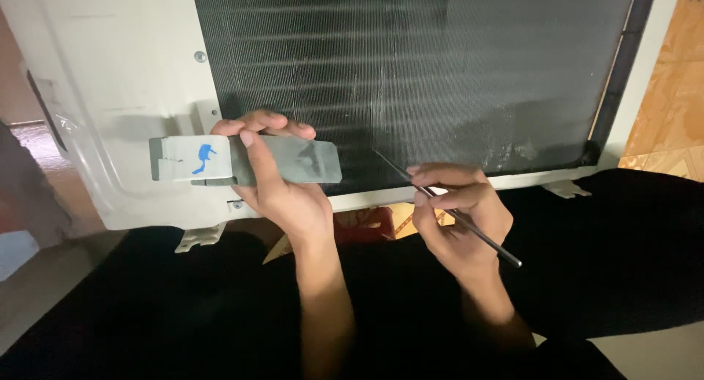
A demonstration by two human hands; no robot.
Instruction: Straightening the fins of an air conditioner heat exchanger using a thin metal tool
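My left hand (282, 186) grips a flat grey metal plate (308, 160) with a blue mark near its left end, held level in front of the lower left corner of a white air-conditioner unit (125, 72). My right hand (458, 215) pinches a thin dark metal rod (488, 239) like a pen. The rod's tip points up-left at the black finned coil (425, 65), close to its lower edge. Both forearms reach up over my dark-clothed lap.
The unit's white frame runs along the bottom with metal feet (198, 237) at left and right (566, 188). A red object (363, 224) shows beneath the unit. Orange tiled floor (675, 109) lies at the right, pale floor at the lower left.
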